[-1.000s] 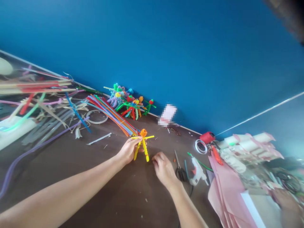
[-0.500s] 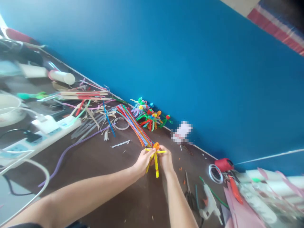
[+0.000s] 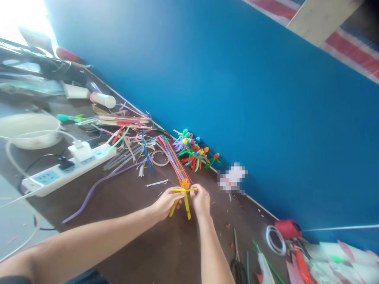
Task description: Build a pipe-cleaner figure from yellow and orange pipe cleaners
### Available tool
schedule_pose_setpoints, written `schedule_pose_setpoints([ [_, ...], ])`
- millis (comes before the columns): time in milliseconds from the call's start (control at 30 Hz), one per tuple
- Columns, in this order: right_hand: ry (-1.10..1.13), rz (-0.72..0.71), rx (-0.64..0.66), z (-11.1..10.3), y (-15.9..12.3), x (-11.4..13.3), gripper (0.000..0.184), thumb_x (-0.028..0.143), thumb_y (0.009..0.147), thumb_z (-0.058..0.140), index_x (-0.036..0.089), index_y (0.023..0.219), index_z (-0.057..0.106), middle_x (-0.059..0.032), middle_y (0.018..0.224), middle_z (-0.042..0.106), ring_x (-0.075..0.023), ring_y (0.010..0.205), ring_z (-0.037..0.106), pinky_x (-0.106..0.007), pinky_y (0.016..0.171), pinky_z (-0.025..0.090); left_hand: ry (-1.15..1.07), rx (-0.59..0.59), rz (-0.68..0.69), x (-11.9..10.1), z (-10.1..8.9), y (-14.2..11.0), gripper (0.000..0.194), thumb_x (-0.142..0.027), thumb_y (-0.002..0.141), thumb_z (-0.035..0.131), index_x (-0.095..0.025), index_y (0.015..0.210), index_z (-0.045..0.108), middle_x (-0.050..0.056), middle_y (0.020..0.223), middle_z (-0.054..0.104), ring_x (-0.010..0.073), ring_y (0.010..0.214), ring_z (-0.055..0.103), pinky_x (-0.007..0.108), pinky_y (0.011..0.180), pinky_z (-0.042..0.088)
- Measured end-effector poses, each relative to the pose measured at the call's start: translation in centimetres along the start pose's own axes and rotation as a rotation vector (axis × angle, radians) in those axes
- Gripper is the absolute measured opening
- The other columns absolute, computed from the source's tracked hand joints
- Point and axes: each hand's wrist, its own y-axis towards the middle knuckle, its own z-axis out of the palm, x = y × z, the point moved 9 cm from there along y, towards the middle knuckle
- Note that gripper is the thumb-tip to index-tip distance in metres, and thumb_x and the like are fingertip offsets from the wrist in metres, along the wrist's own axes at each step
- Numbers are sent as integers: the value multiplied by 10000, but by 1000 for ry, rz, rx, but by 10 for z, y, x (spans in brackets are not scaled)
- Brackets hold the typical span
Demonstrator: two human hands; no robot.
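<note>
A small pipe-cleaner figure (image 3: 187, 206) has an orange head, yellow arms held out sideways and two yellow legs hanging down. My left hand (image 3: 166, 204) is closed on its left side, the thumb lying along the body below the head. On the other side, the fingertips of my right hand (image 3: 201, 200) pinch the end of its right arm. Just beyond the figure lies a bundle of coloured pipe cleaners (image 3: 174, 159). Behind that, against the blue wall, sits a heap of finished-looking pipe-cleaner figures (image 3: 195, 152).
A white power strip (image 3: 71, 171) with plugs and cables lies at left, near a white bowl (image 3: 32, 132). Scissors (image 3: 237, 256), a glue gun (image 3: 265, 268) and a tape roll (image 3: 276, 240) are at right. A purple pipe cleaner (image 3: 97, 187) curves toward the table's left edge.
My view has swung a little to the left. The figure's arms have gone from angled to nearly straight, and my right hand has moved from beside its head to the arm's tip.
</note>
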Motion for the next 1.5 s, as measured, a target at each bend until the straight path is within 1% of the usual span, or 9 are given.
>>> schedule_pose_setpoints([
  [300, 123, 111, -77, -14, -23, -28, 212, 302, 782, 395, 158, 748, 548, -43, 598, 639, -141, 447, 567, -221, 454, 423, -18, -232, -16, -22, -30, 17, 167, -246, 614, 653, -140, 679, 540, -41, 532, 512, 62, 422, 468, 167, 385, 350],
  [400, 130, 135, -82, -13, -29, -35, 254, 334, 799, 368, 152, 772, 544, -33, 561, 627, -132, 363, 526, -220, 387, 394, 5, -217, -61, -22, -28, 23, 157, -223, 605, 659, -125, 676, 559, -15, 550, 547, 73, 427, 487, 169, 375, 348],
  [633, 66, 112, -98, -4, -24, -21, 190, 332, 716, 512, 175, 773, 601, -69, 645, 661, -214, 615, 621, -272, 568, 439, 21, -156, -65, -19, -17, 22, 155, -209, 588, 675, -115, 677, 590, -12, 543, 556, 74, 441, 493, 172, 394, 348],
  [833, 113, 129, -81, -11, -31, -27, 237, 360, 750, 462, 181, 671, 596, -39, 545, 632, -158, 441, 570, -224, 421, 409, 30, -110, -28, -23, -16, 22, 177, -210, 546, 698, -112, 650, 595, -29, 514, 520, 72, 438, 468, 184, 389, 328],
  [1000, 303, 254, -134, -44, -70, -56, 275, 421, 729, 517, 158, 680, 580, -10, 529, 597, -107, 329, 477, -207, 343, 370, 55, -98, -19, -22, -15, 26, 157, -224, 580, 668, -106, 659, 604, -9, 539, 539, 70, 450, 464, 176, 389, 313],
  [1133, 379, 332, -461, -111, -118, -83, 293, 425, 680, 610, 161, 806, 599, 2, 495, 577, -143, 457, 544, -230, 455, 451, 87, -100, -32, -19, -17, 27, 139, -219, 595, 649, -121, 683, 604, -13, 540, 532, 76, 457, 469, 170, 387, 310],
  [1233, 549, 373, -559, -138, -137, -101, 298, 422, 672, 630, 177, 833, 579, -18, 637, 635, -145, 538, 586, -239, 516, 478, 124, -83, -22, -20, -14, 25, 139, -223, 608, 645, -123, 702, 625, 5, 577, 562, 76, 473, 473, 165, 386, 310],
  [1367, 788, 454, -454, -125, -133, -113, 301, 409, 641, 663, 177, 799, 552, -54, 810, 664, -191, 646, 640, -266, 520, 492, 268, 47, 51, -25, 10, 23, 194, -278, 639, 628, -122, 752, 641, 33, 636, 594, 92, 516, 504, 162, 389, 323],
  [1500, 929, 423, -441, -107, -127, -97, 238, 366, 687, 634, 182, 799, 533, -54, 846, 658, -194, 695, 639, -286, 546, 501, 555, 159, -3, -14, 31, 34, 208, -316, 668, 581, -147, 789, 599, 5, 639, 589, 112, 541, 550, 173, 411, 349],
])
